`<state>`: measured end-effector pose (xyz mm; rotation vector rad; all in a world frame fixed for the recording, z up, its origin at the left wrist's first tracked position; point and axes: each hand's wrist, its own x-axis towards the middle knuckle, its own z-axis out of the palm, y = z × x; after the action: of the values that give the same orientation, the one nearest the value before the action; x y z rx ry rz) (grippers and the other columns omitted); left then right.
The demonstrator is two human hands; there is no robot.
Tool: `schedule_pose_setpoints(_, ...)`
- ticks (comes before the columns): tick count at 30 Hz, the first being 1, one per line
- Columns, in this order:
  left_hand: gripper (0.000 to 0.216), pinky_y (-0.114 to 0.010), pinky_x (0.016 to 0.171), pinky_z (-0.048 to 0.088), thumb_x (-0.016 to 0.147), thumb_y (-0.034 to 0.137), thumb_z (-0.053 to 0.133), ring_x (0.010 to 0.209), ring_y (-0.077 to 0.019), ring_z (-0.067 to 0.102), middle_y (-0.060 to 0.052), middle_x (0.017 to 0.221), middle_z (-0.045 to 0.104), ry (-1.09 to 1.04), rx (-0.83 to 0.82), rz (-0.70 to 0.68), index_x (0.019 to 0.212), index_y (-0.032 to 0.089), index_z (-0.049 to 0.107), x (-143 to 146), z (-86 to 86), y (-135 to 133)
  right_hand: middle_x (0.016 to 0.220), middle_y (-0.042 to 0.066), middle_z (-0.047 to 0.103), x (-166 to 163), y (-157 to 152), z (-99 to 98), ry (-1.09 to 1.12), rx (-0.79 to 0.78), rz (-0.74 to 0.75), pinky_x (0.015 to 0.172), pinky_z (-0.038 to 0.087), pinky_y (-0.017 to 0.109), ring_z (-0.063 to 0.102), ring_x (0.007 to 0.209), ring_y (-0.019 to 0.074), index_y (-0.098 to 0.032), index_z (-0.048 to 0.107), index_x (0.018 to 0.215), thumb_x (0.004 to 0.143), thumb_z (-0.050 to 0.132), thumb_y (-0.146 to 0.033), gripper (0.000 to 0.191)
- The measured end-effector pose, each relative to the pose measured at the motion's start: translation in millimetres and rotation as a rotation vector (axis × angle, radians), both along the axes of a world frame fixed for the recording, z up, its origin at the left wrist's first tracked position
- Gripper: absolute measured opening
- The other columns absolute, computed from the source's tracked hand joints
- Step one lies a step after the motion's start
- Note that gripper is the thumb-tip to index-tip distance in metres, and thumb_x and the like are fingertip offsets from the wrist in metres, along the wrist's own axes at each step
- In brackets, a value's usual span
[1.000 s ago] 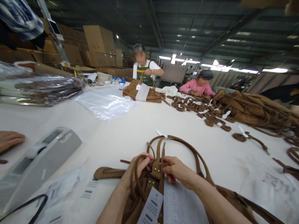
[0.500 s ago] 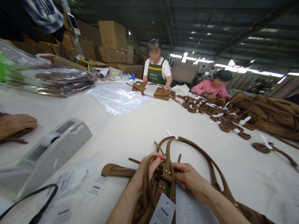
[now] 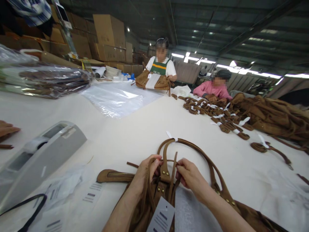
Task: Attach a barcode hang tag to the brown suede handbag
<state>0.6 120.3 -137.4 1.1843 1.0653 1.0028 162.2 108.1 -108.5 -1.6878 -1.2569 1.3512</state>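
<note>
A brown handbag [image 3: 142, 211] lies before me at the table's front edge, its handles [image 3: 201, 150] arching up and joined at the top by a white wrap. My left hand [image 3: 147, 169] is closed on a thin brown strap to the left of the riveted handle base. Opposite it, my right hand [image 3: 188, 174] pinches the strap's other side, and a narrow stretch passes between the hands at the handle. A printed hang tag [image 3: 161, 215] dangles from the front. Beside it is a pale translucent sheet [image 3: 190, 212], partly hidden by my right forearm.
A grey tape dispenser [image 3: 70, 141] stands at left near a hand [image 3: 8, 129]. Labelled plastic packets [image 3: 55, 196] lie closer. Across the table, a person in a green apron [image 3: 158, 67] holds another brown bag [image 3: 142, 79]. Coiled straps [image 3: 205, 108] and piled brown bags [image 3: 272, 112] occupy the right.
My right hand has drawn slightly up and away from the handle base, and the strap now shows between my hands. The person opposite has lifted and tilted their bag.
</note>
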Motion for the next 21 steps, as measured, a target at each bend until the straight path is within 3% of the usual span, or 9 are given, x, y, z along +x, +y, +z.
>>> schedule_pose_setpoints(5, 0.032, -0.024, 0.055, 0.042, 0.078, 0.041, 0.044, 0.059, -0.0140, 0.052, -0.003, 0.070, 0.059, 0.086, 0.031, 0.044, 0.091, 0.015, 0.057, 1, -6.7, 3, 0.066, 0.000, 0.058, 22, -28, 8.7, 0.254, 0.057, -0.077, 0.038, 0.025, 0.018, 0.039, 0.040, 0.0044, -0.016, 0.046, 0.076, 0.072, 0.049, -0.031, 0.016)
schedule_pose_setpoints(8, 0.029, -0.025, 0.060, 0.044, 0.076, 0.040, 0.047, 0.064, -0.0157, 0.055, -0.002, 0.071, 0.059, 0.133, 0.059, 0.037, 0.090, 0.017, 0.058, 1, -11.8, 5, 0.065, 0.000, 0.058, 29, -37, 8.8, 0.197, -0.008, -0.079, 0.036, 0.023, 0.019, 0.038, 0.037, 0.0060, -0.017, 0.045, 0.086, 0.076, 0.044, -0.036, 0.021)
schedule_pose_setpoints(11, 0.028, -0.027, 0.069, 0.044, 0.074, 0.038, 0.050, 0.076, -0.0181, 0.057, -0.005, 0.080, 0.062, 0.124, 0.069, -0.006, 0.089, 0.016, 0.060, 1, -14.4, 4, 0.065, 0.003, 0.059, 27, -31, 9.2, -0.263, -0.046, -0.030, 0.038, 0.029, 0.023, 0.044, 0.040, 0.0116, -0.016, 0.045, 0.096, 0.074, 0.047, -0.031, 0.026)
schedule_pose_setpoints(14, 0.032, -0.029, 0.073, 0.044, 0.075, 0.039, 0.050, 0.080, -0.0195, 0.058, -0.007, 0.084, 0.063, 0.063, 0.041, -0.053, 0.094, 0.015, 0.059, 0, -17.5, 3, 0.097, 0.013, 0.056, 19, -18, 10.2, -0.945, 0.276, 0.029, 0.061, 0.041, 0.033, 0.056, 0.077, 0.0242, -0.015, 0.049, 0.103, 0.065, 0.060, -0.016, 0.040)
schedule_pose_setpoints(16, 0.033, -0.030, 0.074, 0.045, 0.076, 0.040, 0.050, 0.081, -0.0199, 0.058, -0.007, 0.085, 0.063, 0.062, 0.034, -0.071, 0.097, 0.015, 0.059, -1, -18.1, 2, 0.107, 0.012, 0.052, 13, -10, 9.2, -1.128, 0.492, 0.082, 0.075, 0.038, 0.037, 0.050, 0.094, 0.0271, -0.016, 0.055, 0.100, 0.066, 0.060, -0.011, 0.034)
schedule_pose_setpoints(18, 0.034, -0.030, 0.075, 0.045, 0.077, 0.039, 0.049, 0.082, -0.0196, 0.058, -0.007, 0.087, 0.064, 0.073, 0.055, -0.085, 0.100, 0.016, 0.059, -1, -14.8, 2, 0.094, 0.007, 0.057, 6, -4, 6.3, -0.995, 0.536, 0.214, 0.077, 0.038, 0.034, 0.051, 0.090, 0.0224, -0.019, 0.061, 0.085, 0.074, 0.054, -0.014, 0.015)
schedule_pose_setpoints(21, 0.034, -0.030, 0.080, 0.045, 0.074, 0.037, 0.051, 0.085, -0.0201, 0.058, -0.005, 0.088, 0.064, 0.091, 0.092, -0.048, 0.100, 0.017, 0.060, 0, -3.0, 3, 0.072, 0.000, 0.057, -2, 4, 1.5, -0.476, 0.399, 0.389, 0.069, 0.040, 0.025, 0.052, 0.073, 0.0137, -0.020, 0.065, 0.073, 0.080, 0.046, -0.019, 0.020)
